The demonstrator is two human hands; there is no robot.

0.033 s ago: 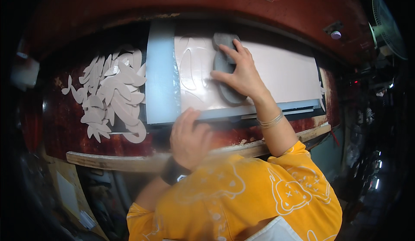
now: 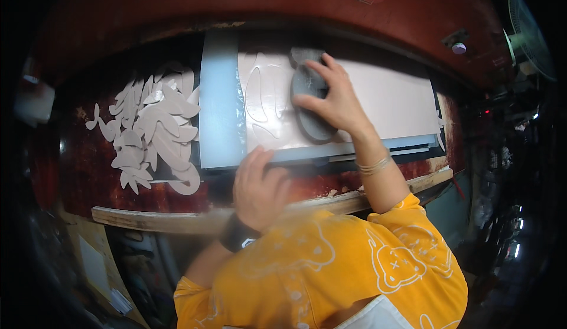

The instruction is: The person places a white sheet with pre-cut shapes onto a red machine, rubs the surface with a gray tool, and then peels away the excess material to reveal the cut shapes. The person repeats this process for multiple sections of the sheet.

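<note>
Grey sole-shaped block [image 2: 309,84], long axis near-to-far, rounded end nearest, under right hand [image 2: 341,103], fingers [image 2: 335,68] wide apart

Faint mark [image 2: 309,83] on grey block [image 2: 314,126], nothing legible

Shows a heap of cut pieces [image 2: 155,122] on the table [image 2: 85,152], at left. Right of it, has a board [image 2: 221,104] with a sheet [image 2: 384,104] on top — margins bare at left and along the near edge. Places a block [image 2: 306,82] on the sheet, right of curved outlines [image 2: 257,95]. Puts the right hand [image 2: 339,101] over the block, the left hand [image 2: 260,187] at the board's near edge. Carries a wooden strip [image 2: 159,220] along the table's front — a panel [image 2: 236,1] behind, a fan [image 2: 528,36] far right.
</note>
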